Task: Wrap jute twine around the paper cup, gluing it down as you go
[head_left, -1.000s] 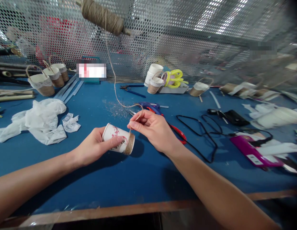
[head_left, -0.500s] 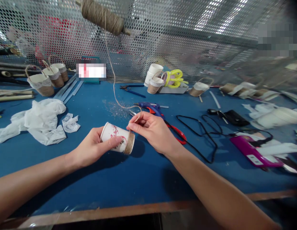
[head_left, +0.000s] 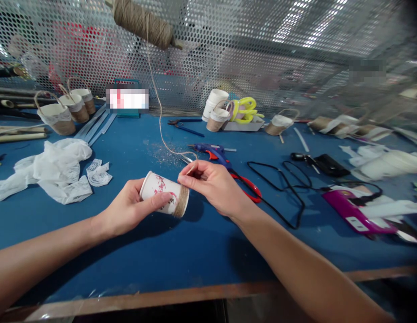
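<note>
My left hand (head_left: pixel 129 210) grips a white paper cup (head_left: pixel 158 191) with a red print, held on its side above the blue table (head_left: pixel 195 251). Brown twine is wound round the cup's base end (head_left: pixel 181 202). My right hand (head_left: pixel 215 186) pinches the twine strand (head_left: pixel 161 130) right at the wound band, fingers closed. The strand runs up to a twine spool (head_left: pixel 143 22) hanging at the top, in front of the perforated metal screen.
A blue glue gun (head_left: pixel 215 152) and red-handled scissors (head_left: pixel 247 184) lie just behind my right hand. Black cable (head_left: pixel 289 197), a magenta box (head_left: pixel 356 211), crumpled white plastic (head_left: pixel 57 168), finished twine-wrapped cups (head_left: pixel 65 112) and more cups (head_left: pixel 217 110) lie around.
My right hand has dropped slightly toward the cup, bringing the twine down onto the wound band. The cup has turned a little in my left hand.
</note>
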`<action>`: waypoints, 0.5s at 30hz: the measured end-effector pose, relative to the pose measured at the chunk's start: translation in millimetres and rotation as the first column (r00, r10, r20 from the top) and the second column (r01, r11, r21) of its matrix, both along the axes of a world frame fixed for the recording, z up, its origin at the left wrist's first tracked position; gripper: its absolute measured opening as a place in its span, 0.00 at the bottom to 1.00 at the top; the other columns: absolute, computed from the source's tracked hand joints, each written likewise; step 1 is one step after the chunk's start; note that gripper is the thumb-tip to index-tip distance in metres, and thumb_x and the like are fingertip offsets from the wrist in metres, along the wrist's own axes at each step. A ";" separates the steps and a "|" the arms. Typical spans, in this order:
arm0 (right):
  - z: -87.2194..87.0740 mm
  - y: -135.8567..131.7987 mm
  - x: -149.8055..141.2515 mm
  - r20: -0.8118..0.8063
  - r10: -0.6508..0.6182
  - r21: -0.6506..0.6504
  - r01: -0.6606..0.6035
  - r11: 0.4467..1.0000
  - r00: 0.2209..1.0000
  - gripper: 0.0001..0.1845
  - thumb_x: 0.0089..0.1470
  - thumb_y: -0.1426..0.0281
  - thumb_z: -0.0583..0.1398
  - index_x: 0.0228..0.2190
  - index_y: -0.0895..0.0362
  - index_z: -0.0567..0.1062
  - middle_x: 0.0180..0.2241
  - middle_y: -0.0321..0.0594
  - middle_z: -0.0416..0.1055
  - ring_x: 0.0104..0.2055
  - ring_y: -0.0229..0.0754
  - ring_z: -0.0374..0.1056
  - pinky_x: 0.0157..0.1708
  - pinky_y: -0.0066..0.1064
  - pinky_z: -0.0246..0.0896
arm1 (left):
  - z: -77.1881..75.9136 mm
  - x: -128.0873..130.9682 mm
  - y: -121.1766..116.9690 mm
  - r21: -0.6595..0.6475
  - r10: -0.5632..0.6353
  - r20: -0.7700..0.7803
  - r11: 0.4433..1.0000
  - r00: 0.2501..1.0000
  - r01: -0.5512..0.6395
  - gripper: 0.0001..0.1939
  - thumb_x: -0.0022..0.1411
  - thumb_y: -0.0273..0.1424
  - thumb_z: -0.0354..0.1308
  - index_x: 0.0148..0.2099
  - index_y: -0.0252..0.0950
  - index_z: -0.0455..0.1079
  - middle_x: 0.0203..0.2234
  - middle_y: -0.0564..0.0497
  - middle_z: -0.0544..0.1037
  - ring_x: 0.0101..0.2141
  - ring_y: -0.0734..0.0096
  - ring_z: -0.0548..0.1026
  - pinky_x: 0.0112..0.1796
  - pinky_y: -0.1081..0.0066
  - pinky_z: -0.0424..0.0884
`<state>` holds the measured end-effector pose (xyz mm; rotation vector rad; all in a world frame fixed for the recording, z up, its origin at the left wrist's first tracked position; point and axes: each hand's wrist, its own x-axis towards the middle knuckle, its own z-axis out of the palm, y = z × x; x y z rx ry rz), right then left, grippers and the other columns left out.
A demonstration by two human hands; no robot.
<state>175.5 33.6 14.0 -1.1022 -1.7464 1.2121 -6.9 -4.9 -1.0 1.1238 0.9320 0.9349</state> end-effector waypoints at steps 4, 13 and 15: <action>-1.5 1.1 0.0 0.030 0.001 -0.016 -0.001 1.000 1.000 0.07 0.45 0.67 0.62 0.26 0.57 0.71 0.25 0.34 0.68 0.29 0.34 0.64 0.32 0.28 0.59 | 0.3 0.8 -0.1 -0.022 0.009 0.036 1.000 0.999 -0.008 0.08 0.49 0.32 0.62 0.31 0.32 0.72 0.21 0.55 0.74 0.22 0.80 0.67 0.27 0.79 0.64; 1.3 -1.3 0.6 0.148 0.048 -0.055 -0.041 0.998 0.988 0.18 0.52 0.56 0.53 0.33 0.58 0.70 0.34 0.42 0.71 0.37 0.40 0.67 0.37 0.33 0.63 | 5.2 5.2 8.2 -0.223 0.215 0.213 0.960 0.953 -0.167 0.05 0.50 0.29 0.62 0.31 0.32 0.73 0.23 0.53 0.78 0.24 0.78 0.72 0.27 0.80 0.65; 4.3 -4.8 -1.2 0.140 0.098 -0.059 -0.091 0.994 0.985 0.17 0.50 0.59 0.57 0.38 0.58 0.68 0.37 0.43 0.71 0.39 0.40 0.68 0.38 0.34 0.64 | 6.1 5.5 9.8 -0.265 0.252 0.223 0.945 0.942 -0.191 0.04 0.50 0.28 0.62 0.30 0.31 0.74 0.23 0.52 0.78 0.23 0.77 0.72 0.27 0.79 0.65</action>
